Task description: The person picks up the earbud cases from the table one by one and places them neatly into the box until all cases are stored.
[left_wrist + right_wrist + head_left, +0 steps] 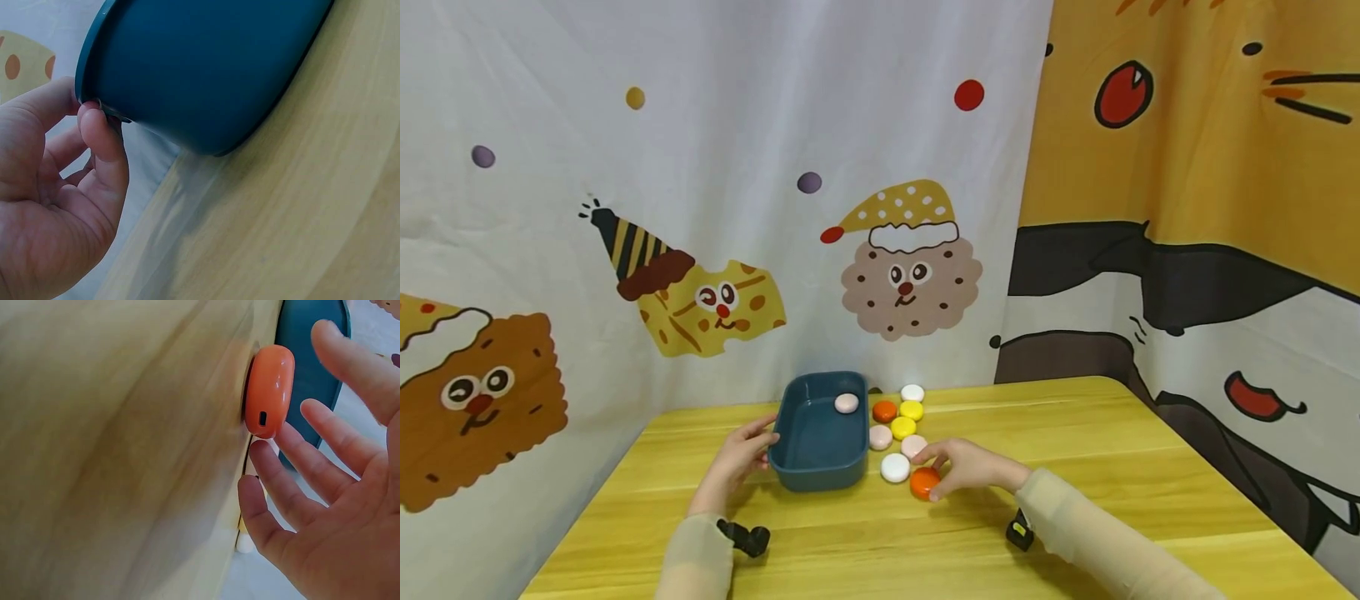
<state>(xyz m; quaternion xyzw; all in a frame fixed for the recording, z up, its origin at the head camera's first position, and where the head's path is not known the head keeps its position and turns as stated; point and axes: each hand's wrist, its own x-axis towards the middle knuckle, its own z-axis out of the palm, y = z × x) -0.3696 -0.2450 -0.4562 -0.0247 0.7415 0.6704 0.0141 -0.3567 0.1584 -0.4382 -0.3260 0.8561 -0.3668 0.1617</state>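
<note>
My left hand (741, 460) pinches the left rim of a dark teal rectangular tub (818, 478); in the left wrist view its thumb and fingers (103, 134) meet at the rim. On the table beside the tub, my right hand (967, 467) reaches around a glossy orange disc (925, 482). Seen from the right wrist, the disc (270, 390) has rounded edges and a small dark slot. The right fingers (325, 465) are spread and slightly bent near it, the thumb apart from it; whether a fingertip touches it, I cannot tell. One pale pink disc (846, 403) lies inside the tub.
Right of the tub lie several more discs: a white one (895, 467), pale pink (881, 437), yellow (903, 428), another orange (884, 411) and a white one at the back (912, 392). A printed curtain (722, 167) hangs behind the wooden table (865, 558).
</note>
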